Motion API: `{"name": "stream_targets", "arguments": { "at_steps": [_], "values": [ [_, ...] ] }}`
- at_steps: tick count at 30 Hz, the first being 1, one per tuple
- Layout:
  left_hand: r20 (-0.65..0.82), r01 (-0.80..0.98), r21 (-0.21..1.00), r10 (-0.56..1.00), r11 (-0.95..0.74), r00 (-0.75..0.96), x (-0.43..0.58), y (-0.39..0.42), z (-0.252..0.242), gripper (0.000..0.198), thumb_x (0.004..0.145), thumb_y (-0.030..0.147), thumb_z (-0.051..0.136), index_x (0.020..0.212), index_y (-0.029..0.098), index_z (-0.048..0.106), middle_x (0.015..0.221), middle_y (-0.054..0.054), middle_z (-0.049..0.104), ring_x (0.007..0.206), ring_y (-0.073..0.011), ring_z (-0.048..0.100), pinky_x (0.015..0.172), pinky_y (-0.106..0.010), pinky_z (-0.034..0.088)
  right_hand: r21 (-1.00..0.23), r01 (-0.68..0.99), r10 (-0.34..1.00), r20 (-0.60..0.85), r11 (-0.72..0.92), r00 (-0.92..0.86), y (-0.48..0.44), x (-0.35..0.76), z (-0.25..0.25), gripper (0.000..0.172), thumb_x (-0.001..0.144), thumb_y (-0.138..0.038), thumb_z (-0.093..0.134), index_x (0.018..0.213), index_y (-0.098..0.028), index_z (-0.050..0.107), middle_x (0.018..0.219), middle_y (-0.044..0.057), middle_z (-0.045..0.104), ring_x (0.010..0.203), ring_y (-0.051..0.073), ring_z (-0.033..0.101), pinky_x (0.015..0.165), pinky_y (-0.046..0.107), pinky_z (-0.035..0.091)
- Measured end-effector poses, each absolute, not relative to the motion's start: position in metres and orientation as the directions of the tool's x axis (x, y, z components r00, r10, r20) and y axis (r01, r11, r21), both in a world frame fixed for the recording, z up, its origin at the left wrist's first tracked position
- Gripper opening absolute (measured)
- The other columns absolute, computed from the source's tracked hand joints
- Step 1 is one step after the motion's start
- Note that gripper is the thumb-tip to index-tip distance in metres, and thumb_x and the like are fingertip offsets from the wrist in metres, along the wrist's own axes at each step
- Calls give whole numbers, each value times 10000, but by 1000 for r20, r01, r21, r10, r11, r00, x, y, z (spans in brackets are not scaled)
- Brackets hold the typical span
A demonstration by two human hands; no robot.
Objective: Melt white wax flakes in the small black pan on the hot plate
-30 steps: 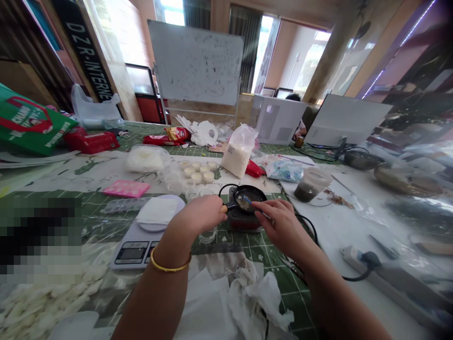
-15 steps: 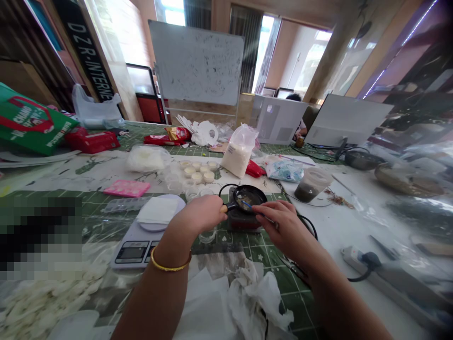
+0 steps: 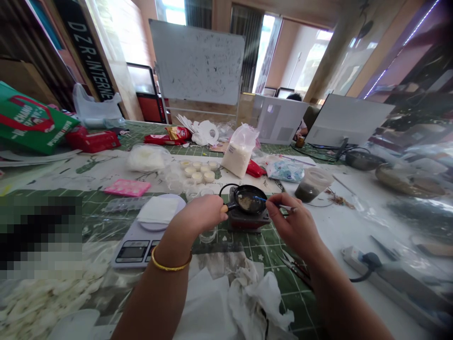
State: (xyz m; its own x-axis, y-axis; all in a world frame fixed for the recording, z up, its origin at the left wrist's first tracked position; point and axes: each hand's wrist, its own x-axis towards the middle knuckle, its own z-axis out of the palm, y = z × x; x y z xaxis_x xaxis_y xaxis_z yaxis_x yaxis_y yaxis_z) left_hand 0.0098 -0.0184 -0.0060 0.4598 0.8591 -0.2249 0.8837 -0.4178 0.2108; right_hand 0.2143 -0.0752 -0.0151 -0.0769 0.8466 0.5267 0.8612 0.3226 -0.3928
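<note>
A small black frying pan (image 3: pixel 248 200) rests on a small dark-red electric hot plate (image 3: pixel 247 222). Pale bits in a little liquid lie on its bottom. My left hand (image 3: pixel 205 211) is closed round the pan's handle, with a wood-coloured piece showing by the fingers. Over the pan's right rim, my right hand (image 3: pixel 290 216) pinches a thin stick with a blue tip (image 3: pixel 260 199). That tip points into the pan; whether it touches the contents I cannot tell.
Left of the pan stands a white kitchen scale (image 3: pixel 140 243) with white sheets on it. Several filled small cups (image 3: pixel 198 172) and a bag of white granules (image 3: pixel 239 153) are behind. Crumpled tissue (image 3: pixel 260 297) lies in front, scissors (image 3: pixel 295 268) and a power strip (image 3: pixel 385 278) at right.
My right hand has moved right, drawing the blue-tipped stick from the pan's middle toward its right side. More of the pan's inside shows. My left hand stays on the handle.
</note>
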Motion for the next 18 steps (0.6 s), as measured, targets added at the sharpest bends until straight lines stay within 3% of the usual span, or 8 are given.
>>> {"name": "stream_targets", "arguments": {
  "at_steps": [10,14,18],
  "values": [
    [-238,887,224,861,-403,451,11,-21,-3,266,745,395,430,716,178,581,750,-59,611,606,-167,532,502,-262,324,-188,864,874,248,466,-417,-82,223,-10,248,841,-346,415,925,-258,631,743,27,600,764,163,519,733,332,363],
    [-238,887,219,859,-407,454,11,-21,-2,263,751,380,417,727,180,585,770,-63,617,617,-170,530,520,-266,329,-253,793,832,138,555,-538,-94,227,6,225,842,-319,413,851,-262,631,694,3,567,701,134,498,705,305,357],
    [-223,883,210,859,-419,460,10,-20,-4,280,753,388,408,709,175,583,747,-64,611,612,-165,522,515,-263,316,-301,752,809,196,587,-554,-98,235,15,259,843,-303,415,673,-203,582,635,2,527,661,119,476,667,279,357]
  ]
}}
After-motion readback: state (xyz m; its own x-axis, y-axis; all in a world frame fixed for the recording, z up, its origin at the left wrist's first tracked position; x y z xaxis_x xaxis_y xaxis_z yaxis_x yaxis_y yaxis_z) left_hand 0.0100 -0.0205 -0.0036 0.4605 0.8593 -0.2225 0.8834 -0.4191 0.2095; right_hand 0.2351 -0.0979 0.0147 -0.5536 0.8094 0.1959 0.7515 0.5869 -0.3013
